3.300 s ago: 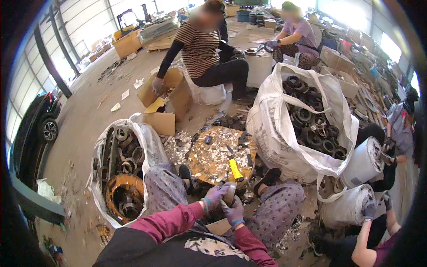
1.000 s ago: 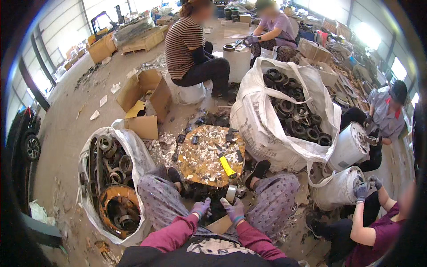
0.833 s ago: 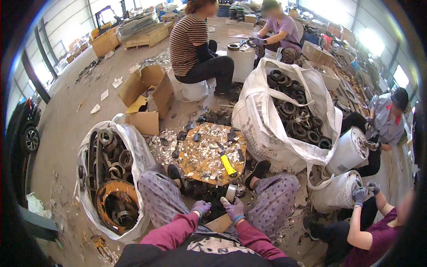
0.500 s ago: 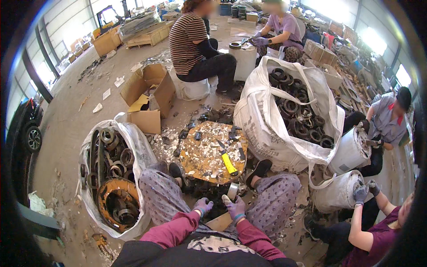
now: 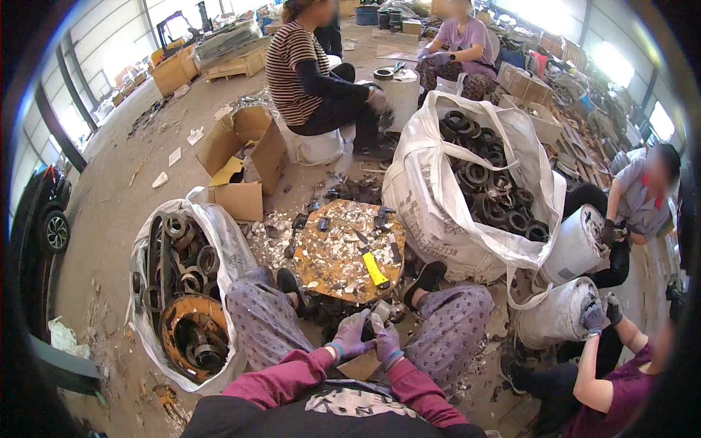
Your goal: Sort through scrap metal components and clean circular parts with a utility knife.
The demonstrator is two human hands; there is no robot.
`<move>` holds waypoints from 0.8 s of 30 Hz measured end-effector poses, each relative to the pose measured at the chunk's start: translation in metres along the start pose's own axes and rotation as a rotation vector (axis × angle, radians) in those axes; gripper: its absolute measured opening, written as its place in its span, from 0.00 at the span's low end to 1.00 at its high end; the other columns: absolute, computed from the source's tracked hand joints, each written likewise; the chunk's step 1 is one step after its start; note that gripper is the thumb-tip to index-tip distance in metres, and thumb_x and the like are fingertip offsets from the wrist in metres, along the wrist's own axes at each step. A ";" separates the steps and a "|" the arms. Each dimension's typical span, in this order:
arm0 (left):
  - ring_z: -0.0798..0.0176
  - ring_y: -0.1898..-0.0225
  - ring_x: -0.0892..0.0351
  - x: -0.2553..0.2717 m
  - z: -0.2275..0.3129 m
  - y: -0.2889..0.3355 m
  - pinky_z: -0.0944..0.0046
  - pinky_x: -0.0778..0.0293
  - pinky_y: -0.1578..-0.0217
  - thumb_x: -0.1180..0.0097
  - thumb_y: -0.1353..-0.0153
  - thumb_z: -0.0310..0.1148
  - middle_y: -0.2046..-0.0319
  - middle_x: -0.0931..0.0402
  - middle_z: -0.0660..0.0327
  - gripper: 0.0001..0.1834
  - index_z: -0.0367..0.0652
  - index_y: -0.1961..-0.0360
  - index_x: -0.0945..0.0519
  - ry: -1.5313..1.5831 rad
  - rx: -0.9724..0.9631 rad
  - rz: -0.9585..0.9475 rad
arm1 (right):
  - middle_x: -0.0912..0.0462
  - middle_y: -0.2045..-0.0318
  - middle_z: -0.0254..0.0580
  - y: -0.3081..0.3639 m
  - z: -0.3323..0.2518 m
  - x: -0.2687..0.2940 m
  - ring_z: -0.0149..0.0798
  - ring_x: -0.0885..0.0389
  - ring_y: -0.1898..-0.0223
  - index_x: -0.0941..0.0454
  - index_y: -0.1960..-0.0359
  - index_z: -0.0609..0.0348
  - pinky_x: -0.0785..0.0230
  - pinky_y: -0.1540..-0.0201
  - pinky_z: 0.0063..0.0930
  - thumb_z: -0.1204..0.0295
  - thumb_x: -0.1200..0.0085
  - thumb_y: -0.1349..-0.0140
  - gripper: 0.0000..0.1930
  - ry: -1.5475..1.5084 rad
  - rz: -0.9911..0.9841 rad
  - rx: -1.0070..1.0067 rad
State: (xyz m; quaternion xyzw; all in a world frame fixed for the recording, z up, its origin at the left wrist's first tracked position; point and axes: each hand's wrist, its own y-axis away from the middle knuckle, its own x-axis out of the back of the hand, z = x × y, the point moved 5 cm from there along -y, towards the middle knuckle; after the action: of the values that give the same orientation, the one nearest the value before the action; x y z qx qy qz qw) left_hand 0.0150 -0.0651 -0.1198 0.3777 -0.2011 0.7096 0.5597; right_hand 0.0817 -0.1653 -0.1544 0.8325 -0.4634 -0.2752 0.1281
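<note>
My gloved left hand [image 5: 351, 335] and gloved right hand [image 5: 387, 342] are close together between my knees. A silvery cylindrical metal piece [image 5: 382, 309] shows at my right fingertips, partly covered by the glove; my right hand appears closed on it. My left hand has its fingers stretched toward the piece and its thumb apart; whether it touches the metal is unclear. Just beyond is a round, worn work surface [image 5: 328, 263] strewn with pale scraps. Lying on it are a yellow-handled knife [image 5: 374, 269] and a dark, narrow tool [image 5: 395, 249].
A white sack [image 5: 244, 263] of metal rings stands at left; a larger sack [image 5: 431, 212] of dark rings stands at right. An open cardboard box [image 5: 237, 198] is beyond. Several people sit around, two by white drums [image 5: 544, 321] at right. Debris litters the floor.
My left hand has moved up and right, beside my right hand, its fingers straightening. The metal piece has tilted. The striped-shirt person has leaned and reached down toward the drum's side.
</note>
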 end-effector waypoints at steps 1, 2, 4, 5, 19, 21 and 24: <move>0.44 0.44 0.34 0.001 -0.001 0.001 0.50 0.39 0.43 0.36 0.56 0.54 0.45 0.33 0.44 0.50 0.37 0.37 0.43 -0.034 -0.019 0.053 | 0.20 0.63 0.32 0.012 -0.020 -0.012 0.28 0.23 0.67 0.24 0.54 0.56 0.31 0.64 0.25 0.55 0.44 0.39 0.20 0.040 -0.038 -0.018; 0.44 0.44 0.34 0.003 0.000 0.000 0.50 0.39 0.43 0.36 0.56 0.54 0.45 0.33 0.44 0.50 0.37 0.37 0.43 -0.033 -0.021 0.055 | 0.20 0.63 0.31 0.018 -0.032 -0.019 0.28 0.23 0.67 0.24 0.53 0.56 0.31 0.64 0.25 0.53 0.46 0.38 0.20 0.077 -0.069 -0.030; 0.44 0.45 0.32 0.006 0.003 0.000 0.51 0.38 0.43 0.36 0.56 0.54 0.48 0.30 0.44 0.49 0.38 0.38 0.40 -0.046 0.016 0.069 | 0.20 0.62 0.31 0.014 -0.021 -0.015 0.27 0.24 0.64 0.24 0.53 0.57 0.32 0.62 0.23 0.55 0.46 0.37 0.20 0.017 -0.091 -0.059; 0.44 0.45 0.32 0.006 0.003 -0.001 0.51 0.38 0.43 0.36 0.56 0.54 0.48 0.30 0.44 0.49 0.38 0.38 0.40 -0.047 0.009 0.071 | 0.20 0.61 0.31 0.011 -0.015 -0.014 0.26 0.25 0.61 0.24 0.54 0.59 0.33 0.59 0.22 0.57 0.46 0.36 0.19 -0.042 -0.117 -0.085; 0.51 0.57 0.20 0.017 -0.026 -0.003 0.57 0.25 0.56 0.38 0.54 0.36 0.61 0.20 0.52 0.21 0.48 0.55 0.22 0.351 0.036 0.143 | 0.25 0.52 0.35 0.019 -0.003 -0.023 0.31 0.29 0.52 0.30 0.43 0.61 0.38 0.46 0.25 0.55 0.54 0.33 0.25 0.084 -0.314 -0.021; 0.51 0.60 0.19 0.055 -0.004 -0.012 0.58 0.24 0.60 0.43 0.49 0.39 0.62 0.19 0.53 0.17 0.51 0.56 0.20 0.258 -0.148 0.088 | 0.24 0.69 0.29 0.024 -0.026 -0.031 0.27 0.29 0.70 0.24 0.63 0.55 0.34 0.68 0.25 0.49 0.58 0.33 0.22 0.072 -0.244 0.228; 0.54 0.63 0.18 0.103 0.017 -0.030 0.58 0.23 0.60 0.42 0.55 0.38 0.64 0.19 0.51 0.28 0.48 0.48 0.24 -0.037 0.134 -0.320 | 0.25 0.73 0.27 0.002 -0.006 0.001 0.25 0.30 0.72 0.23 0.68 0.56 0.36 0.70 0.22 0.53 0.55 0.33 0.19 -0.026 -0.038 -0.051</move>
State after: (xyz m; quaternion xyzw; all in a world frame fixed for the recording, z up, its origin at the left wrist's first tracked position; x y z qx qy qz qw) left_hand 0.0396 -0.0022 -0.0347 0.4543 -0.1010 0.6161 0.6354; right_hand 0.0837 -0.1676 -0.1492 0.8340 -0.4421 -0.2999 0.1378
